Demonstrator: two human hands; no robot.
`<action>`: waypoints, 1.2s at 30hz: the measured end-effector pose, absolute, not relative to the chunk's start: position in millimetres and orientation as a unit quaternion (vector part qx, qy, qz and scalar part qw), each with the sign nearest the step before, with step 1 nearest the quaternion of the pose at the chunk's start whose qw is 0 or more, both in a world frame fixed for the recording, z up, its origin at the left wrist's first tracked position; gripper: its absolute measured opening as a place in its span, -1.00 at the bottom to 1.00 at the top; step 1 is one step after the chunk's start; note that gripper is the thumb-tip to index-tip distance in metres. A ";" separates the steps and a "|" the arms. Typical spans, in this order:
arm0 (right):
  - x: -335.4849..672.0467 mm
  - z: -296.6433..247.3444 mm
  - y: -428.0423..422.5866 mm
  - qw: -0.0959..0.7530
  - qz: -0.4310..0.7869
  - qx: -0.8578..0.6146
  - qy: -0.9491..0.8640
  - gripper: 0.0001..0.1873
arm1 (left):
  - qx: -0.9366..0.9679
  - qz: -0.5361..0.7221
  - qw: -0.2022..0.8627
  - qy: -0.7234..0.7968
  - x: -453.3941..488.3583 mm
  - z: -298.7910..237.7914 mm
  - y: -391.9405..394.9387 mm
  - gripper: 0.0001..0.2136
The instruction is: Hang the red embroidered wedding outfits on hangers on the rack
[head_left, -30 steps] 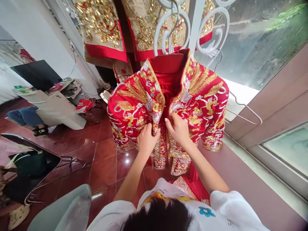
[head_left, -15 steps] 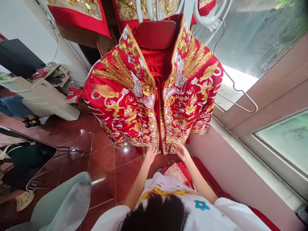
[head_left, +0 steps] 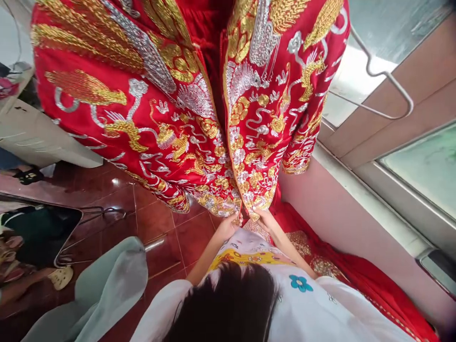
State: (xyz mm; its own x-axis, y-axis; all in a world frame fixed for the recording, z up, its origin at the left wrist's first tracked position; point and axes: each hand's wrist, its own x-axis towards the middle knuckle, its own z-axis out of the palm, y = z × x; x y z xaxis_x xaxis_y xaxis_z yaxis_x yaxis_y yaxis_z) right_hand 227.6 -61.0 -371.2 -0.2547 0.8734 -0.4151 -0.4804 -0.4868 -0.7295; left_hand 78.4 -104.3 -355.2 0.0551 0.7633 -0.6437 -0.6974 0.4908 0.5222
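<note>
A red jacket (head_left: pixel 171 128) with gold and silver embroidery hangs in front of me, close to the camera. Its two front edges nearly meet at the hem. My left hand (head_left: pixel 230 225) grips the lower corner of the left front panel, fingers closed on the hem. The lower corner of the right front panel is pinched by my right hand (head_left: pixel 262 217), its thumb on top of the cloth. Both hands are close together, just above my lap. The jacket's collar is out of the frame.
Red embroidered cloth (head_left: pixel 356 266) lies along the wall on the right. A wire hanger (head_left: pixel 388 76) hangs by the window. At the lower left stands a pale green chair (head_left: pixel 110 280). A metal-edged table (head_left: pixel 42 228) with dark cloth and a cabinet (head_left: pixel 39 133) are further left.
The jacket has come closer and fills more of the view. Its front edges have drawn together at the hem. My hands have moved nearer each other and closed on the corners.
</note>
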 end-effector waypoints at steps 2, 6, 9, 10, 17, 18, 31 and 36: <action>223.4 -356.2 -63.9 0.458 0.752 -0.413 -0.232 -0.65 | 0.044 0.498 0.739 0.452 79.7 -339.1 -100.3 -0.83; 215.9 -333.7 -68.5 0.472 0.748 -0.403 -0.234 -0.57 | 0.057 0.513 0.739 0.434 82.9 -319.6 -95.8 -0.77; 211.8 -321.9 -70.2 0.477 0.747 -0.397 -0.240 -0.55 | 0.056 0.535 0.724 0.433 86.0 -315.2 -97.4 -0.69; 210.4 -318.4 -70.4 0.482 0.743 -0.398 -0.237 -0.56 | 0.054 0.541 0.717 0.435 86.9 -314.8 -98.2 -0.68; 201.6 -303.6 -76.0 0.529 0.718 -0.413 -0.184 -0.53 | 0.008 0.556 0.684 0.472 91.5 -311.5 -97.9 -0.77; 200.8 -303.0 -77.3 0.533 0.715 -0.415 -0.181 -0.53 | 0.001 0.553 0.685 0.474 92.3 -310.0 -97.2 -0.78; 192.5 -300.3 -84.2 0.544 0.698 -0.439 -0.153 -0.49 | -0.016 0.534 0.711 0.458 97.4 -303.9 -95.0 -0.76; 189.7 -296.4 -85.1 0.547 0.692 -0.452 -0.134 -0.47 | -0.004 0.538 0.705 0.462 95.3 -309.9 -93.8 -0.77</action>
